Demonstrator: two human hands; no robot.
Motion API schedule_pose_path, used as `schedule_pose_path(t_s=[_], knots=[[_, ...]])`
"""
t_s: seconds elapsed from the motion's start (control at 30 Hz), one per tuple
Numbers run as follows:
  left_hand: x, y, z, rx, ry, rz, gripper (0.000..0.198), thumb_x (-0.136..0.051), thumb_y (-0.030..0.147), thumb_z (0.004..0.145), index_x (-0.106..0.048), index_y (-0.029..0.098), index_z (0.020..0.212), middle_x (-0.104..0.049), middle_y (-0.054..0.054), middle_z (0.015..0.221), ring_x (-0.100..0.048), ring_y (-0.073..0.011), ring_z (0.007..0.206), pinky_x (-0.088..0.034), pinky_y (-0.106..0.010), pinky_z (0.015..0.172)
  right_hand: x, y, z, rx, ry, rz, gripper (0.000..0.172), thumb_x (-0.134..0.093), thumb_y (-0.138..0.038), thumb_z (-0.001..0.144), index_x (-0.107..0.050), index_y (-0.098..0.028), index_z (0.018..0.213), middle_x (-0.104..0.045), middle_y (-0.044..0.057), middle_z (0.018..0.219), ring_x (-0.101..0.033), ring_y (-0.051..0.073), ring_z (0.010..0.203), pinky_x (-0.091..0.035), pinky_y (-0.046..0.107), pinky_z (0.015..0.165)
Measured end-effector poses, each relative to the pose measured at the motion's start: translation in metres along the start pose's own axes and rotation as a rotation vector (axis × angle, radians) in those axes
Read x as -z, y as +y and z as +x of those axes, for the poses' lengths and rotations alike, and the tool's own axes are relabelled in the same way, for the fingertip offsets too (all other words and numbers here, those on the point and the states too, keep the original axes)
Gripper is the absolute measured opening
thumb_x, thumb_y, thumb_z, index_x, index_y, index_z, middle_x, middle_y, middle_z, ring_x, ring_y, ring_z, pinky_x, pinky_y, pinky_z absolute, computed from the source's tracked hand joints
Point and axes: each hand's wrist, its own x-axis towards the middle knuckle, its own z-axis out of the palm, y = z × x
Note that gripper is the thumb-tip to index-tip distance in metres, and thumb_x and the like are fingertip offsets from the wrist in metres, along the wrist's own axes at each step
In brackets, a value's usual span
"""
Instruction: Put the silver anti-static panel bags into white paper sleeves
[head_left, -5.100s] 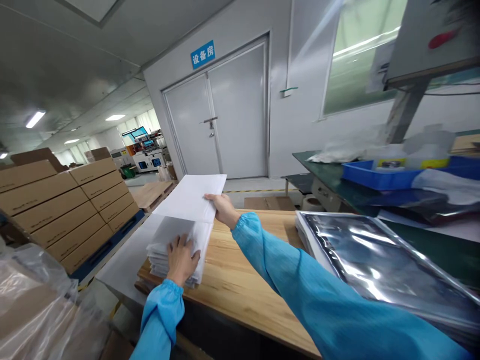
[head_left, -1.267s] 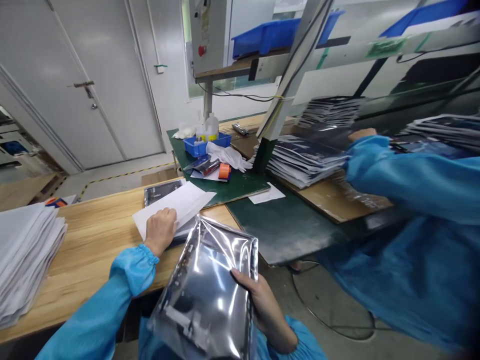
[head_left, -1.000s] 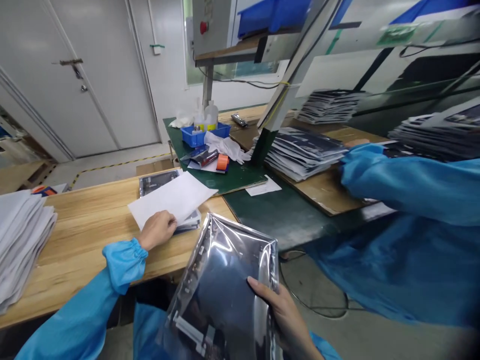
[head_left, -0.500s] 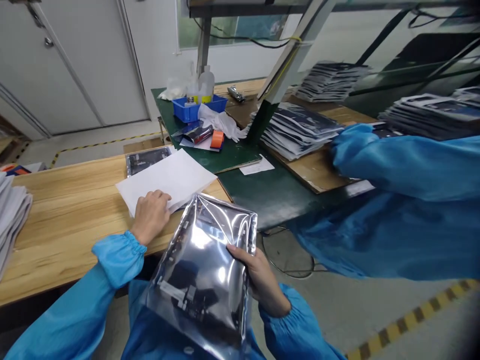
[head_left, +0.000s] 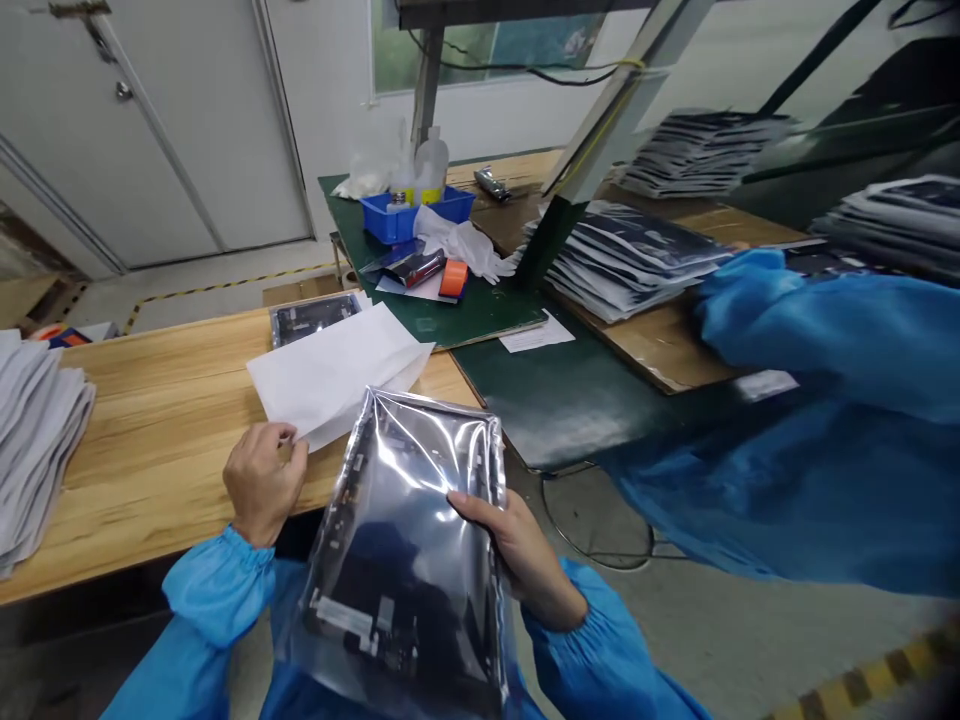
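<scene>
In my right hand (head_left: pixel 521 555) is a shiny, see-through antistatic bag (head_left: pixel 420 540) with a dark flat panel inside. The thumb lies on top of the bag and the fingers go beneath it, where they are hidden. My left hand (head_left: pixel 264 478) pinches the near corner of a white paper sheet (head_left: pixel 319 370) between thumb and forefinger. That sheet is lifted a little and bends over another paper edge on the wooden table. Just behind the paper lies a second bagged panel (head_left: pixel 311 318).
A stack of white sheets (head_left: pixel 37 440) stands at the wooden table's (head_left: pixel 150 420) left end. Beyond are a blue tray (head_left: pixel 386 222) with bottles, white gloves (head_left: pixel 461 240) and an orange tape roll (head_left: pixel 453 280). Right, a co-worker's blue sleeve (head_left: pixel 840 320) reaches past stacked bagged panels (head_left: pixel 637 255).
My left hand has drawn back toward me and left, from lying on the paper to pinching its corner. The paper's near side has risen. The bag stays in my right hand.
</scene>
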Motion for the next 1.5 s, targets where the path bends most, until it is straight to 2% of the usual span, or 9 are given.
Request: schedule_pose_path(t_s=[0.33, 0.57, 0.73, 0.93, 1.1, 1.27, 1.33, 1.37, 1.5], knots=[[-0.004, 0.014, 0.003, 0.181, 0.060, -0.125, 0.003, -0.057, 0.021, 0.075, -0.054, 0.021, 0.073, -0.060, 0.001, 0.069, -0.058, -0.0154, 0.065, -0.045, -0.028, 0.065, 0.010, 0.015, -0.018, -0.051, 0.031, 0.020, 0.037, -0.086, -0.038, 0.049, -0.065, -0.014, 0.068, -0.065, 0.003, 0.054, -0.058, 0.017, 0.046, -0.046, 0.026, 0.045], [0.006, 0.010, -0.010, 0.015, 0.048, -0.184, 0.009, -0.057, 0.020, 0.077, -0.051, 0.022, 0.071, -0.062, 0.000, 0.070, -0.060, -0.0165, 0.071, -0.046, -0.029, 0.068, -0.002, 0.005, 0.012, 0.064, 0.068, 0.134, 0.039, -0.086, -0.033, 0.047, -0.067, -0.013, 0.073, -0.067, 0.002, 0.059, -0.060, 0.018, 0.052, -0.050, 0.030, 0.055], [0.011, 0.002, -0.026, 0.001, 0.012, -0.221, 0.010, -0.059, 0.023, 0.079, -0.052, 0.022, 0.073, -0.062, -0.001, 0.070, -0.060, -0.0173, 0.072, -0.046, -0.029, 0.067, -0.009, -0.004, 0.031, 0.129, 0.127, 0.243, 0.037, -0.085, -0.027, 0.046, -0.067, -0.014, 0.076, -0.070, 0.001, 0.068, -0.063, 0.019, 0.060, -0.052, 0.030, 0.061], [0.010, 0.003, -0.041, -0.008, -0.035, -0.226, 0.012, -0.054, 0.011, 0.074, -0.051, 0.023, 0.075, -0.062, -0.002, 0.072, -0.058, -0.0181, 0.073, -0.045, -0.030, 0.069, -0.015, -0.003, 0.039, 0.189, 0.244, 0.282, 0.029, -0.082, -0.023, 0.048, -0.067, -0.015, 0.072, -0.068, -0.001, 0.064, -0.061, 0.017, 0.056, -0.054, 0.031, 0.059], [0.012, 0.012, -0.042, -0.142, 0.008, -0.224, 0.015, -0.059, 0.011, 0.077, -0.050, 0.023, 0.072, -0.060, -0.001, 0.069, -0.057, -0.0170, 0.071, -0.045, -0.031, 0.069, -0.023, 0.000, 0.048, 0.273, 0.327, 0.335, 0.029, -0.081, -0.024, 0.047, -0.065, -0.017, 0.071, -0.066, -0.003, 0.060, -0.064, 0.019, 0.059, -0.056, 0.033, 0.062], [0.015, 0.025, -0.053, -0.296, 0.079, -0.429, 0.021, -0.068, 0.008, 0.070, -0.053, 0.021, 0.073, -0.057, 0.001, 0.069, -0.056, -0.0144, 0.067, -0.044, -0.029, 0.065, -0.035, 0.005, 0.054, 0.308, 0.310, 0.453, 0.038, -0.084, -0.027, 0.044, -0.064, -0.016, 0.075, -0.066, -0.004, 0.062, -0.064, 0.018, 0.057, -0.057, 0.034, 0.059], [0.016, 0.026, -0.059, -0.187, 0.072, -0.566, 0.023, -0.074, 0.013, 0.065, -0.055, 0.021, 0.076, -0.058, 0.000, 0.074, -0.056, -0.0148, 0.071, -0.046, -0.029, 0.066, -0.038, 0.007, 0.053, 0.319, 0.251, 0.487, 0.041, -0.085, -0.028, 0.044, -0.064, -0.016, 0.077, -0.067, -0.004, 0.064, -0.065, 0.017, 0.058, -0.058, 0.033, 0.060], [0.016, 0.025, -0.060, -0.045, 0.091, -0.655, 0.026, -0.077, 0.017, 0.064, -0.056, 0.021, 0.079, -0.058, 0.000, 0.076, -0.057, -0.0149, 0.073, -0.046, -0.029, 0.067, -0.040, 0.007, 0.052, 0.324, 0.231, 0.499, 0.042, -0.086, -0.028, 0.044, -0.064, -0.016, 0.079, -0.068, -0.004, 0.066, -0.066, 0.017, 0.059, -0.058, 0.033, 0.060], [0.016, 0.022, -0.049, 0.779, 0.137, -1.155, 0.038, -0.075, 0.037, 0.070, -0.058, 0.022, 0.100, -0.064, -0.003, 0.093, -0.062, -0.0150, 0.082, -0.050, -0.027, 0.069, -0.044, 0.012, 0.047, 0.291, 0.201, 0.520, 0.046, -0.087, -0.028, 0.043, -0.066, -0.016, 0.082, -0.071, -0.002, 0.071, -0.068, 0.020, 0.066, -0.059, 0.034, 0.063]])
